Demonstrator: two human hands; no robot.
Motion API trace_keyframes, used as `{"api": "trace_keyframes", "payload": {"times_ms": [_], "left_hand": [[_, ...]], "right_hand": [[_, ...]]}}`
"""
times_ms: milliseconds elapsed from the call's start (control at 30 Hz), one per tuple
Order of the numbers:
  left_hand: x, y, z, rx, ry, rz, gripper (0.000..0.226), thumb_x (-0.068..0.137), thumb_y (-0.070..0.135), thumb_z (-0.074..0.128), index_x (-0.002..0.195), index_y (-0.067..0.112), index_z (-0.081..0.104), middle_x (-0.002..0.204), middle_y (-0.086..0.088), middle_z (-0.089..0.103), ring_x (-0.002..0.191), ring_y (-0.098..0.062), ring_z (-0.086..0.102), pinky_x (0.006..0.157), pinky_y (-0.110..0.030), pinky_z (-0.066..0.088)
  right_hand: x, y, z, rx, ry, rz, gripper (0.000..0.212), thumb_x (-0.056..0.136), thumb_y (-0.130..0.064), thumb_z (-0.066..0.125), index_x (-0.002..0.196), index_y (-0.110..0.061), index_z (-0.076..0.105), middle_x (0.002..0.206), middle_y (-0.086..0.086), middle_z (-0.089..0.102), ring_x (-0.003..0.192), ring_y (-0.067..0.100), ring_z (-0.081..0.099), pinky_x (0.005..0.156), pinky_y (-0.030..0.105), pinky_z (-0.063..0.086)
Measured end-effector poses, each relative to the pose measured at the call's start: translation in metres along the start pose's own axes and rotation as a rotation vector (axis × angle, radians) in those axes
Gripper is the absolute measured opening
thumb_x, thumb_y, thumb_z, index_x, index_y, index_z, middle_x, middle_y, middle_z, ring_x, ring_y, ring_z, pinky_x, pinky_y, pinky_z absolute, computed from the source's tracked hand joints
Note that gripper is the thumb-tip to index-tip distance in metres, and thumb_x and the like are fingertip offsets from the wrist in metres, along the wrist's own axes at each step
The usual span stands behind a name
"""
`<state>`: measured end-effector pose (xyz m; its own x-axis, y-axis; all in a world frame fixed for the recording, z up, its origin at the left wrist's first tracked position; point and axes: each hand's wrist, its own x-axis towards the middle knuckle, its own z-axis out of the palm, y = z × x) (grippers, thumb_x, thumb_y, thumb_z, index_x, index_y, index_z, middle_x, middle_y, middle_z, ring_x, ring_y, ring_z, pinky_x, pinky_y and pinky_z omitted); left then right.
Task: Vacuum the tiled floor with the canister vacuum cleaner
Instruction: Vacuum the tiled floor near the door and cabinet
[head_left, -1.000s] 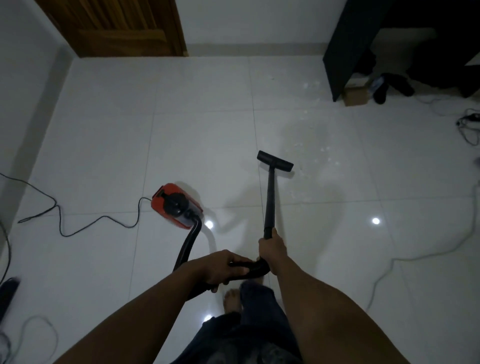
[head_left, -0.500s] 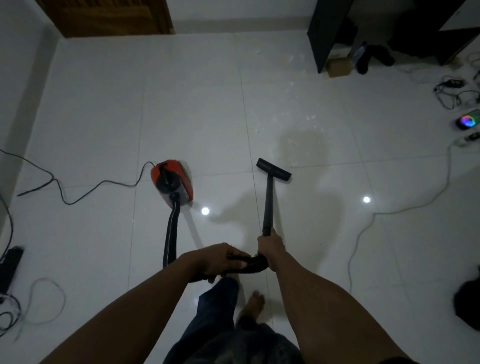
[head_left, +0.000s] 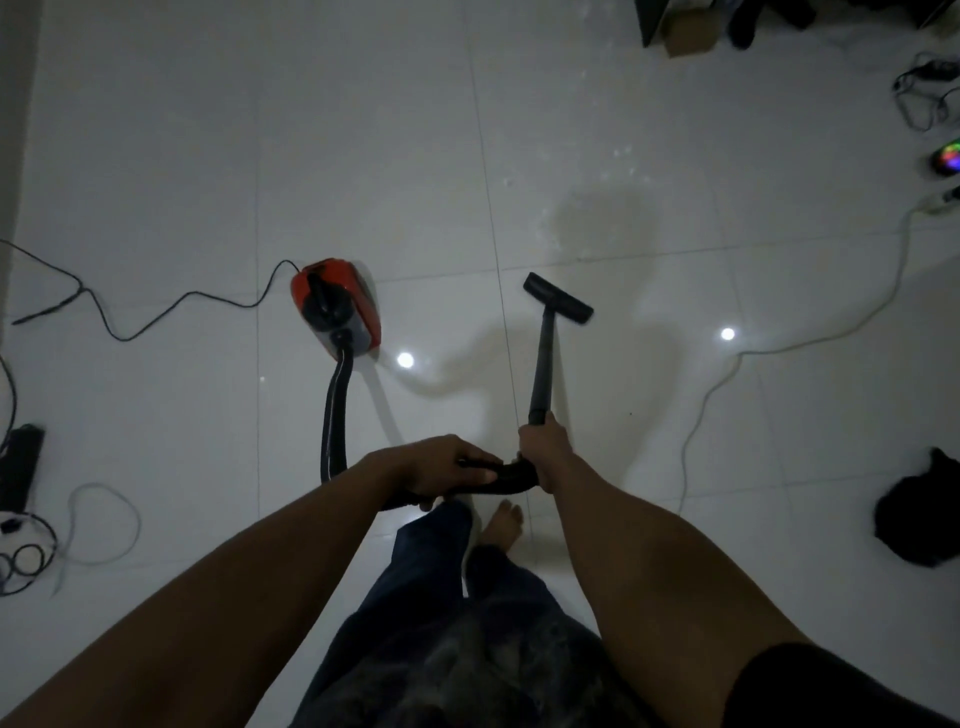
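Black cord (head_left: 130, 322) trails left of the red canister (head_left: 337, 306), which sits on tile ahead-left. Soft hose (head_left: 332, 415) bends to left hand (head_left: 441, 467), fingers wrapped round the curved grip. Right hand (head_left: 543, 452) clenches the rigid wand (head_left: 543, 364) at its base; nozzle (head_left: 557, 298) flat on floor. Wand likely light, stiff, steers easily. Tiled floor (head_left: 649, 467) glossy, probably slick; pale specks (head_left: 618, 156) beyond. White cable (head_left: 727, 374) loops right.

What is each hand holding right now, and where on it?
The left hand grips the curved handle at its hose end; the right hand grips the near end of the wand.
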<state>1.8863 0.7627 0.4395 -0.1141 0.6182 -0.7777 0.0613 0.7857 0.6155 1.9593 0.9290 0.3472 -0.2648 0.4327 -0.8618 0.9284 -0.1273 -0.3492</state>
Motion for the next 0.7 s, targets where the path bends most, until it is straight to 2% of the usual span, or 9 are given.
{"api": "trace_keyframes", "payload": {"times_ms": [33,100,167,200,267,400,533,600,700], "left_hand": [[0.002,0.001,-0.002,0.0,-0.002,0.0,0.044,0.1,0.039,0.055,0.143,0.031,0.051,0.105,-0.01,0.066,0.08,-0.033,0.066,0.044,-0.018,0.049],[0.01,0.005,-0.006,0.035,-0.007,0.008,0.044,0.101,0.038,0.053,0.144,0.029,0.049,0.106,-0.003,0.065,0.075,-0.016,0.063,0.045,-0.011,0.043],[0.017,0.012,-0.013,0.06,-0.002,0.007,0.043,0.103,0.036,0.051,0.145,0.028,0.049,0.094,0.009,0.059,0.07,0.0,0.054,0.047,-0.011,0.039],[0.021,0.015,-0.018,0.061,-0.001,0.01,0.043,0.103,0.036,0.051,0.145,0.028,0.049,0.087,0.013,0.056,0.069,0.0,0.052,0.047,-0.01,0.039],[0.029,0.019,-0.028,0.05,-0.006,0.027,0.044,0.103,0.035,0.051,0.145,0.027,0.049,0.082,0.016,0.054,0.069,-0.004,0.054,0.044,-0.009,0.039],[0.042,0.026,-0.042,0.018,-0.025,0.044,0.045,0.102,0.036,0.051,0.146,0.025,0.049,0.085,0.012,0.056,0.072,-0.014,0.057,0.041,-0.006,0.039],[0.056,0.041,-0.06,0.025,-0.031,0.059,0.043,0.103,0.039,0.049,0.144,0.028,0.049,0.074,0.007,0.056,0.046,-0.001,0.055,0.044,-0.015,0.045],[0.065,0.047,-0.068,-0.005,-0.034,0.049,0.041,0.102,0.041,0.05,0.142,0.032,0.05,0.072,0.002,0.058,0.041,-0.002,0.055,0.048,-0.024,0.051],[0.08,0.055,-0.08,-0.056,-0.044,0.034,0.045,0.097,0.053,0.053,0.139,0.036,0.054,0.085,-0.013,0.068,0.062,-0.03,0.067,0.055,-0.035,0.058]], "right_hand": [[0.001,-0.002,-0.001,0.002,-0.008,0.007,0.065,0.091,-0.016,0.045,0.153,-0.025,0.027,0.112,0.01,0.06,0.093,0.029,0.064,0.078,0.044,0.06],[0.005,-0.007,-0.005,-0.002,-0.007,0.025,0.066,0.091,-0.017,0.046,0.153,-0.026,0.026,0.11,0.009,0.059,0.092,0.03,0.064,0.079,0.045,0.06],[0.013,-0.015,-0.01,-0.019,-0.001,0.031,0.065,0.091,-0.018,0.047,0.153,-0.025,0.027,0.11,0.01,0.059,0.093,0.032,0.064,0.08,0.049,0.059],[0.017,-0.019,-0.012,-0.023,0.004,0.033,0.065,0.09,-0.017,0.047,0.152,-0.025,0.028,0.11,0.011,0.059,0.093,0.032,0.064,0.08,0.05,0.059],[0.026,-0.03,-0.016,-0.037,0.01,0.033,0.065,0.089,-0.017,0.047,0.151,-0.024,0.03,0.109,0.011,0.059,0.093,0.033,0.064,0.08,0.051,0.059],[0.037,-0.05,-0.028,-0.103,0.025,0.012,0.064,0.091,-0.015,0.047,0.152,-0.02,0.03,0.114,0.013,0.06,0.096,0.032,0.064,0.081,0.048,0.059],[0.046,-0.076,-0.044,-0.195,0.032,-0.038,0.067,0.089,-0.012,0.048,0.153,-0.019,0.028,0.117,0.013,0.06,0.096,0.03,0.063,0.072,0.037,0.056],[0.054,-0.09,-0.054,-0.248,0.035,-0.069,0.065,0.09,-0.012,0.048,0.152,-0.016,0.031,0.12,0.013,0.059,0.1,0.031,0.062,0.078,0.039,0.056],[0.066,-0.112,-0.068,-0.357,0.029,-0.114,0.061,0.093,-0.013,0.049,0.151,-0.01,0.032,0.131,0.015,0.055,0.111,0.032,0.058,0.084,0.034,0.051]]}}
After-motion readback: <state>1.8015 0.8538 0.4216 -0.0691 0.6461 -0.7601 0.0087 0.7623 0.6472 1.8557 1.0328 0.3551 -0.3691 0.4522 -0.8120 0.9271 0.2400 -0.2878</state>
